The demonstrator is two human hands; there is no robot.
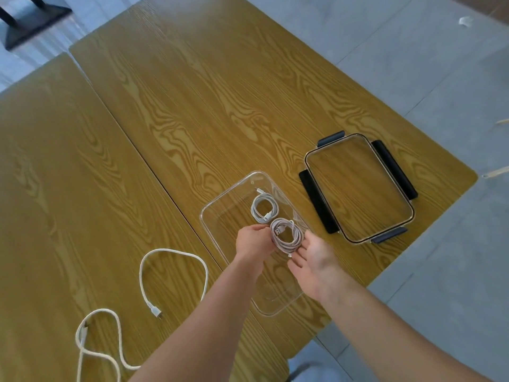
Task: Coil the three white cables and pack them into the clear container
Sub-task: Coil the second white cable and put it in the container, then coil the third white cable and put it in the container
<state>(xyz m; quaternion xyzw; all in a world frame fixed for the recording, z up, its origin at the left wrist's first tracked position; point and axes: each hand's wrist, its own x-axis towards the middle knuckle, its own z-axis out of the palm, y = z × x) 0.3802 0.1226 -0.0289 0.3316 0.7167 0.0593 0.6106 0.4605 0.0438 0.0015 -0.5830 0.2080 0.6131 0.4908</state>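
The clear container (217, 216) lies open on the wooden table. One coiled white cable (265, 209) rests inside it near the far end. Just in front of that coil, a second coiled white cable (286, 234) is held over the container between both hands. My left hand (252, 242) pinches its left side. My right hand (314, 257) supports it from the right with the palm up and fingers spread. A third white cable (143, 274) lies uncoiled on the table to the left, looping toward the near edge.
The container's clear lid (358, 186) with dark clips lies on the table to the right, close to the table's right edge. A seam (132, 133) runs between two table tops. A black stand base (30, 20) sits on the floor at far left.
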